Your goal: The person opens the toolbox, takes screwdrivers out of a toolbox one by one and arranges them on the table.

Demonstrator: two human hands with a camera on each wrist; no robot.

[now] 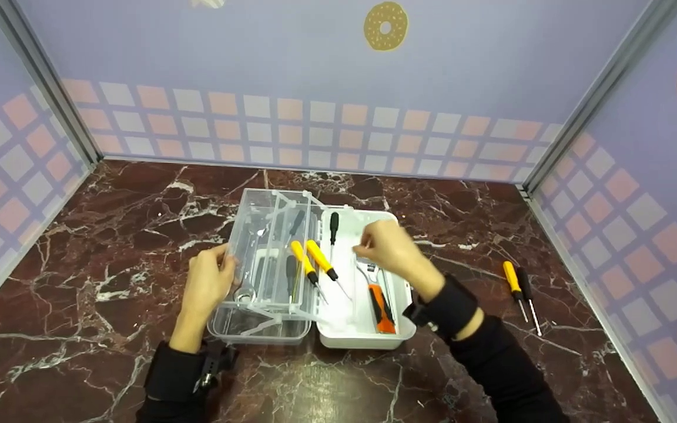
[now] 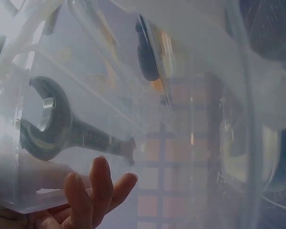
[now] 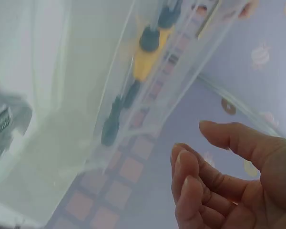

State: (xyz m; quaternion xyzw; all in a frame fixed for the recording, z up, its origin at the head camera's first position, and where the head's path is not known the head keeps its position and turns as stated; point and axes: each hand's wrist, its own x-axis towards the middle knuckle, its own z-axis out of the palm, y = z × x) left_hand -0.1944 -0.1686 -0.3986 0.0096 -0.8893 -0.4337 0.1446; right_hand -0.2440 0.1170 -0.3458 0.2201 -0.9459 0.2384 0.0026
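My left hand (image 1: 206, 282) holds the left edge of a clear plastic tray (image 1: 250, 214), joined by arms to an open toolbox. Fingers (image 2: 101, 179) show beside its wall in the left wrist view, near an open-end wrench (image 2: 52, 124) seen through the plastic. My right hand (image 1: 394, 247) is over the white toolbox base (image 1: 368, 339), fingers bent, thumb apart from them, holding nothing. Below it lies an adjustable wrench (image 1: 381, 305) with an orange handle. Two yellow-handled screwdrivers (image 1: 322, 258) lie slanted at the middle, near a black-handled screwdriver (image 1: 334, 223).
At the right on the dark marbled table (image 1: 462, 364) lie a yellow-handled screwdriver (image 1: 512, 281) and a black-handled one (image 1: 525, 285), side by side. Patterned wall panels (image 1: 315, 129) close in the back and both sides. The clear lid (image 1: 238, 329) is swung out leftward.
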